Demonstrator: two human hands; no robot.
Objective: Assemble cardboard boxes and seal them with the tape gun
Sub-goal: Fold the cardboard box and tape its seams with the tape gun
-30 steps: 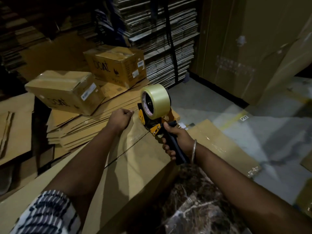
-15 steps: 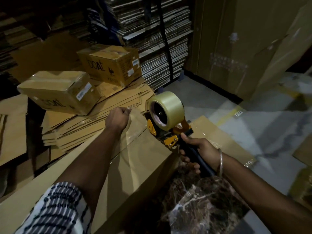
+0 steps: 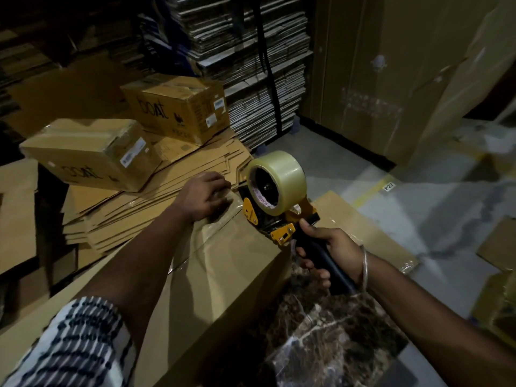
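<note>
Head view: right hand (image 3: 332,247) grip around tape gun (image 3: 279,208) handle, left hand (image 3: 203,199) seemingly curled on box (image 3: 223,261)

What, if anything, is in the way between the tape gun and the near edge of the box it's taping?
Nothing visible. The right hand grips the tape gun at the box's near edge, with bare cardboard under it. The left hand presses the box top farther back, beside the seam and behind the gun.

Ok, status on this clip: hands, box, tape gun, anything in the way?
Right hand grips tape gun at the box top's near edge. Left hand presses the top's far end, fingers curled. Seam path unobstructed.
</note>
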